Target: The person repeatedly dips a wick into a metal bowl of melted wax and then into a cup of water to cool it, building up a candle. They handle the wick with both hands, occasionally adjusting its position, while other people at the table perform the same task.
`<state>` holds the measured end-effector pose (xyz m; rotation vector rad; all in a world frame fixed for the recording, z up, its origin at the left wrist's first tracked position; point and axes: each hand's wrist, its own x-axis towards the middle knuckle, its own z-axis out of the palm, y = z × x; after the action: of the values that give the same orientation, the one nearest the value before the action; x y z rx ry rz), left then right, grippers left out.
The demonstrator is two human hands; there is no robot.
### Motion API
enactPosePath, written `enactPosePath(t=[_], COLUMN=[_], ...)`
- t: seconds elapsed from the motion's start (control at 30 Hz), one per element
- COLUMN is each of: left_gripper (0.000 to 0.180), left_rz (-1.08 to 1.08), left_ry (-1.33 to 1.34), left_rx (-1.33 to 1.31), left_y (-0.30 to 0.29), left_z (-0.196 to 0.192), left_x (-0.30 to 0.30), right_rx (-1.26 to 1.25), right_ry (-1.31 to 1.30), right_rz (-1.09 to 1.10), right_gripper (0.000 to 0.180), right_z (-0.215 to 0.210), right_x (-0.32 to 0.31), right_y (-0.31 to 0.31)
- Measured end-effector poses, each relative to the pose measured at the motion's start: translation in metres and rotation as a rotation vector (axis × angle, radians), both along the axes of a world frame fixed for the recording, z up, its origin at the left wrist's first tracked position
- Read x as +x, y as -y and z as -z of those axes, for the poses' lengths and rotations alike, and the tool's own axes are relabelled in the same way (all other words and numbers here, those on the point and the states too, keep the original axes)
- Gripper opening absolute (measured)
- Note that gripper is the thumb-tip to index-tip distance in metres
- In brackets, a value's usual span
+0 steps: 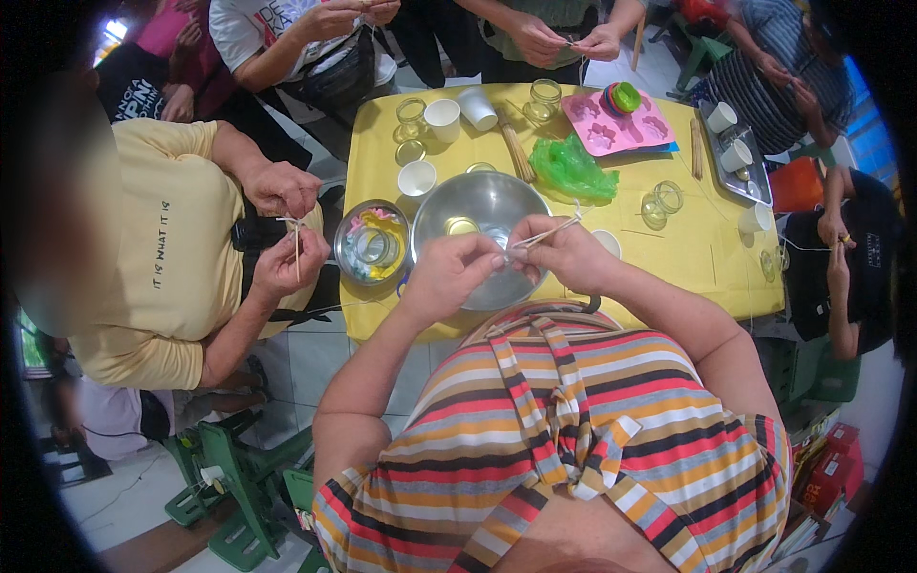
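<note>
Above a large steel mixing bowl [482, 196], my two hands meet fingertip to fingertip. My right hand [565, 250] is closed around thin wooden sticks [554, 230], which slant up to the right with a bit of white string [578, 208] at their far end. My left hand [455, 274] pinches close to the sticks' near end; whatever lies between its fingertips is too small to make out. Inside the bowl, a gold jar lid [461, 226] shows beyond my left fingers, and my hands hide part of the bowl's inside.
Left of the bowl is a smaller metal bowl [341, 250] holding a glass jar and coloured pieces. Paper cups [441, 118], glass jars [545, 98], a green plastic bag [573, 170] and a pink mould [597, 134] stand on the yellow tablecloth [659, 263]. Co-workers surround the table; one close left holds a stick [297, 253].
</note>
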<state>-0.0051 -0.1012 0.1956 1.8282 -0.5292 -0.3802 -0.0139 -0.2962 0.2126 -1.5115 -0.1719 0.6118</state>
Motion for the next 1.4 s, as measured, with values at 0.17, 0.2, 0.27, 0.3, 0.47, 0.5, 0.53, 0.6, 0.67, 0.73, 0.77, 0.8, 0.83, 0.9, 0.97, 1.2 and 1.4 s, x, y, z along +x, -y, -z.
enactPosePath(t=[0.17, 0.2, 0.27, 0.3, 0.47, 0.5, 0.53, 0.6, 0.67, 0.73, 0.77, 0.8, 0.83, 0.9, 0.97, 1.2, 1.4], left_gripper=[0.012, 0.012, 0.013, 0.013, 0.013, 0.013, 0.013, 0.013, 0.013, 0.012, 0.012, 0.011, 0.011, 0.011, 0.010, 0.009, 0.009], left_rz=[-0.002, -0.007, -0.020, -0.006, 0.021, 0.010, 0.001, -0.009, -0.011, -0.019, -0.023, -0.024, -0.027, -0.032, -0.035, -0.001, -0.019], left_ry=[0.054, 0.019, -0.049, -0.085, -0.072, -0.083, -0.093, -0.088, -0.061, -0.015, 0.009, 0.023, 0.038, 0.058, 0.063, -0.071, -0.057], left_rx=[-0.059, -0.091, -0.154, -0.162, -0.170, -0.171, -0.173, -0.162, -0.137, -0.117, -0.107, -0.110, -0.112, -0.141, -0.197, -0.227, -0.182], left_y=[0.002, 0.002, 0.002, 0.000, -0.003, -0.003, -0.003, -0.003, -0.003, -0.003, -0.002, -0.002, -0.002, -0.002, -0.001, -0.003, 0.000], left_z=[0.001, 0.001, 0.002, 0.002, 0.004, 0.005, 0.005, 0.005, 0.006, 0.002, 0.001, 0.001, 0.000, 0.001, 0.004, -0.001, -0.001], left_x=[-0.005, -0.005, -0.006, -0.005, -0.005, -0.005, -0.005, -0.006, -0.005, -0.006, -0.006, -0.006, -0.006, -0.007, -0.006, -0.005, -0.004], right_rx=[0.025, 0.031, 0.040, 0.043, 0.030, 0.037, 0.043, 0.033, 0.031, 0.040, 0.054, 0.068, 0.082, 0.077, 0.075, 0.080, 0.061], right_ry=[0.068, 0.074, 0.075, 0.068, 0.032, 0.035, 0.039, 0.041, 0.037, 0.032, 0.035, 0.038, 0.042, 0.040, 0.043, 0.072, 0.124], right_rz=[0.009, 0.014, 0.019, 0.020, 0.029, 0.028, 0.030, 0.025, 0.028, 0.038, 0.043, 0.048, 0.052, 0.067, 0.077, 0.074, 0.116], right_gripper=[0.010, 0.010, 0.010, 0.010, 0.011, 0.011, 0.011, 0.011, 0.011, 0.011, 0.011, 0.012, 0.012, 0.011, 0.011, 0.012, 0.011], right_z=[0.000, 0.000, 0.000, 0.001, 0.004, 0.005, 0.005, 0.005, 0.004, 0.003, 0.003, 0.002, 0.002, -0.002, -0.003, -0.003, 0.001], right_x=[-0.002, -0.002, -0.001, -0.001, 0.001, 0.000, 0.000, -0.001, -0.002, -0.003, -0.003, -0.004, -0.005, -0.006, -0.008, -0.012, -0.012], right_y=[-0.003, -0.003, -0.004, -0.003, -0.004, -0.005, -0.006, -0.006, -0.007, -0.008, -0.008, -0.008, -0.009, -0.011, -0.011, -0.013, -0.013])
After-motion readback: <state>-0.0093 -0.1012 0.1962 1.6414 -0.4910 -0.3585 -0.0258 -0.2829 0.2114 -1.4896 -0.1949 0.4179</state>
